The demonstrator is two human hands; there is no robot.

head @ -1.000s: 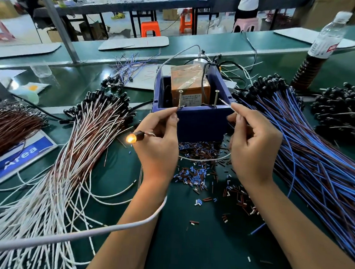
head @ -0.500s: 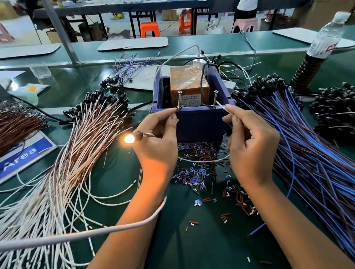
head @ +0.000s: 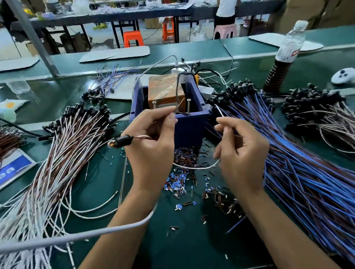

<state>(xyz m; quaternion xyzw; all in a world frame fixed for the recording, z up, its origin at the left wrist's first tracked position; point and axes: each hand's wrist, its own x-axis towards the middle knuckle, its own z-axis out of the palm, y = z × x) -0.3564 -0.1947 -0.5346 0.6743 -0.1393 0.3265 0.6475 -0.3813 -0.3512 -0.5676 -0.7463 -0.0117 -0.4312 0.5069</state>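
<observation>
Two ends of one lamp lead sat pinched in my hands, the left hand by one screw of the blue box, the right hand just beside the box. I held them apart, I judge, so each could meet its own screw above the counter.

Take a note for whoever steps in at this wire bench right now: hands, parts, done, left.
Left hand holds the lamp lead, its lamp sticking out leftward, and pinches one end above the blue box.
Right hand pinches the other end, right of the screws.
Done: lamp glows only faintly; both ends appear off the screws.
Left, probably: lay this lead aside and test the next; the white-brown pile lies left.
</observation>
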